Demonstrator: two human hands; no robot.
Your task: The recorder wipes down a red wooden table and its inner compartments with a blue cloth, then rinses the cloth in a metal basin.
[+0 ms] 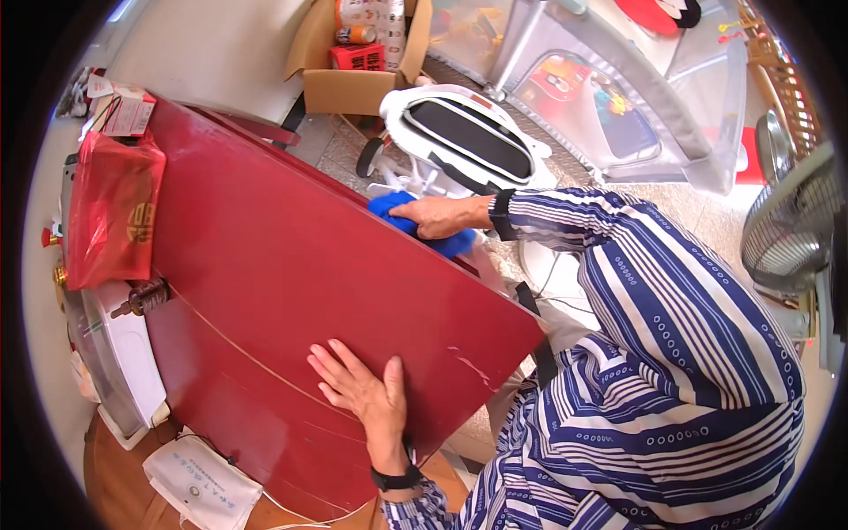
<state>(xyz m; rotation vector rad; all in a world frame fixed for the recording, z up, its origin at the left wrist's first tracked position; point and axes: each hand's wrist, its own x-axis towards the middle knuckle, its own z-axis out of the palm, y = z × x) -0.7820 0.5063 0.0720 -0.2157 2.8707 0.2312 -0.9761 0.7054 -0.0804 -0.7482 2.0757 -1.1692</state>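
Note:
In front of me is a glossy dark-red tabletop [285,245] with a few scratches and a pale cord lying across it. My left hand [371,397] rests palm down on its near part, fingers spread, holding nothing. At the table's long edge, my right hand [434,217] presses on a bunched blue cloth [454,244]. Part of the cloth is hidden under that hand and by the edge. Both wrists wear black bands.
A red plastic bag [112,212], a dark dropper bottle [149,296] and a white-based container [136,358] line the table's far side. Beyond the right hand are a white wheeled baby seat [464,136], an open cardboard box [351,93], a playpen [589,106] and a fan [788,228].

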